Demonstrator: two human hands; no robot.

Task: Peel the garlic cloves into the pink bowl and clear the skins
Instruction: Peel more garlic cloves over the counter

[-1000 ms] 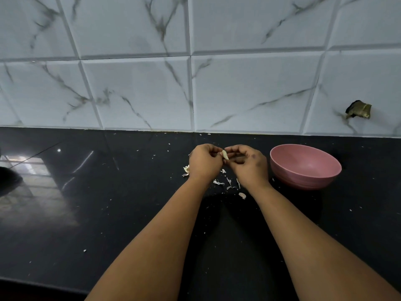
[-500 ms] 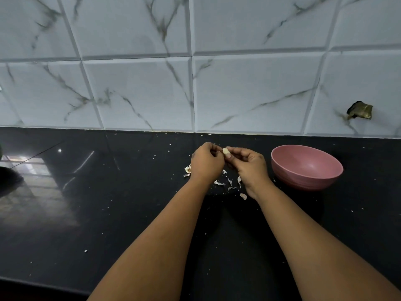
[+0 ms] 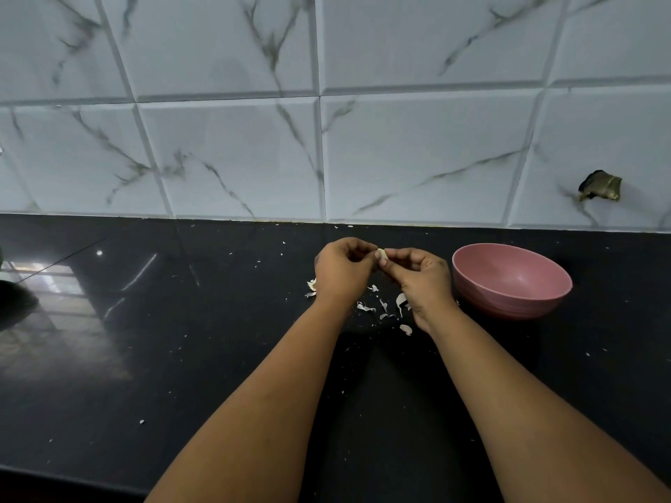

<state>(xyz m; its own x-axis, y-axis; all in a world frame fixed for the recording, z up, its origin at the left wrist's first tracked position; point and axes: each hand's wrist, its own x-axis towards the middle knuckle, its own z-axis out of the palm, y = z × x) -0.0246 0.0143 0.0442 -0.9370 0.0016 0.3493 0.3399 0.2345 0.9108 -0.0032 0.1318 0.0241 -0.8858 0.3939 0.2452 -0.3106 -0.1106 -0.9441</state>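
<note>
A pale garlic clove (image 3: 381, 254) is pinched between the fingertips of my left hand (image 3: 343, 272) and my right hand (image 3: 421, 281), held a little above the black counter (image 3: 181, 339). Both hands have curled fingers. Torn white garlic skins (image 3: 388, 308) lie scattered on the counter under and between my wrists. More garlic bits (image 3: 311, 286) peek out from behind my left hand. The pink bowl (image 3: 510, 281) stands just right of my right hand; its inside looks bare from here.
A marble-patterned tile wall (image 3: 326, 139) rises right behind the counter, with a dark broken patch (image 3: 600, 185) at the right. Small white crumbs speckle the counter. A dark object (image 3: 14, 295) sits at the far left edge. The counter's front edge runs along the lower left.
My hands have stayed together at the clove with small finger shifts. My right fingers uncurled a little, and the clove now shows more plainly between the fingertips.
</note>
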